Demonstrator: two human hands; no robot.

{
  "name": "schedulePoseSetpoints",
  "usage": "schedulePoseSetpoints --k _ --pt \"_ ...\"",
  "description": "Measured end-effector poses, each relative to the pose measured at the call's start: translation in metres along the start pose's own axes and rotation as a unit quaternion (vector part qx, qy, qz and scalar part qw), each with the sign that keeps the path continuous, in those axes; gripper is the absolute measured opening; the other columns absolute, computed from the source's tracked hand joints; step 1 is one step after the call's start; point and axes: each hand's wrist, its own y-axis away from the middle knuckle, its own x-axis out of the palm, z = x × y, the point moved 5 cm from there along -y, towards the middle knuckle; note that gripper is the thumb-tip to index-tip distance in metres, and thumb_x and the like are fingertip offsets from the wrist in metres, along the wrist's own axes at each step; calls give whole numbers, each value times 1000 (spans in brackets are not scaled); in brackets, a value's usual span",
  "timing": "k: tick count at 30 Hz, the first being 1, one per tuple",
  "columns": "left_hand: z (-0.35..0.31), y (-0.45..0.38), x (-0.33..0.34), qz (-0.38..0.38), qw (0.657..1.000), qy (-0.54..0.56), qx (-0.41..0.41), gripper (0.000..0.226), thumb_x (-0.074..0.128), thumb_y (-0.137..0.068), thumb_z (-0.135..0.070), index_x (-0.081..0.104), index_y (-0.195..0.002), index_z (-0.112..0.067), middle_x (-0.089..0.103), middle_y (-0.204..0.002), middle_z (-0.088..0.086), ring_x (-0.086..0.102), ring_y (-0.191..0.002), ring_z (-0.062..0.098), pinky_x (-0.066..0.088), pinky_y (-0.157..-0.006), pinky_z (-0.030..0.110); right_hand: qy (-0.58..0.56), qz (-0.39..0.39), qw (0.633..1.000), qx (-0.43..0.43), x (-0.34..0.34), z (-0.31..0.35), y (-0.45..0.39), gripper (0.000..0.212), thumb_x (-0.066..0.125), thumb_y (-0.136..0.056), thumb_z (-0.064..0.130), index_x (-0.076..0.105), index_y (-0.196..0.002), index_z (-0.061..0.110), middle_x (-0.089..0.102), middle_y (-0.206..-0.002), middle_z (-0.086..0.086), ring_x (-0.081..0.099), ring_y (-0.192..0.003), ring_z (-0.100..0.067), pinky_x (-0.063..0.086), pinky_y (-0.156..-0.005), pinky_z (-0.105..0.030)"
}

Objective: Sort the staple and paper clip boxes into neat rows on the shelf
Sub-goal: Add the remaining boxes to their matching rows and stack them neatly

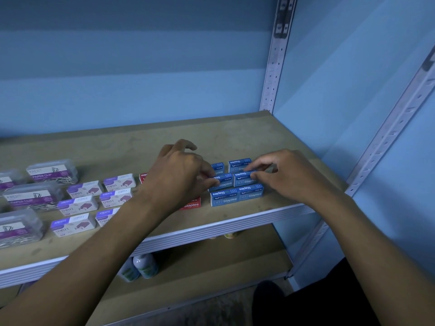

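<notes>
Blue staple boxes (236, 184) sit in a tight block at right of centre in the frame, near the front lip of the shelf (211, 224), and the risk starts there. The nearest row (236, 196) lies close to that edge; a push toward the camera could, by the look of it, tip one off onto the lower shelf, where bottles (141, 267) stand. The boxes are small and light and pack edge to edge, so squeezing one row probably skews its neighbours.

Both forearms rise from the bottom of the frame and converge on the middle row. The left hand (181, 175) comes in palm down, thumb and first fingers pinching the left middle box (222, 181), the other fingers curled clear above. The right hand (280, 175) mirrors it, fingertips pinching the right middle box (244, 178), wrist bent and knuckles raised.

Under the left wrist, red staple boxes (191, 204) are largely hidden, and a sweep of that forearm could drag them out of line. Farther left, purple-and-white staple boxes (98, 198) lie in loose columns, and clear paper clip boxes (35, 196) fill the left edge. Behind the block, at the back row (240, 163), bare shelf runs to the blue wall.
</notes>
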Motion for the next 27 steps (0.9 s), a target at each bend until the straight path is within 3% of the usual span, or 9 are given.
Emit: schedulePoseSetpoints --k 5,20,27 --pt "-3 2 -2 12 1000 8 7 25 65 -84 -54 76 -98 -37 73 -101 -17 44 -127 18 33 -99 38 -7 -1 1000 -4 -4 4 4 15 77 -87 30 80 -100 36 73 -90 15 55 -65 18 36 -58 -2" --pt "2 3 5 30 998 40 27 21 65 -83 -54 76 -96 -42 73 -97 -21 48 -120 16 42 -95 37 -4 36 999 9 -4 5 14 14 73 -89 33 79 -99 41 74 -90 17 57 -69 16 39 -58 -5" --pt "4 2 10 57 996 69 27 19 65 -85 -51 76 -97 -42 73 -94 -23 47 -121 13 45 -94 34 3 51 999 7 -3 3 14 13 69 -92 37 79 -99 41 69 -81 32 57 -79 20 37 -61 -1"
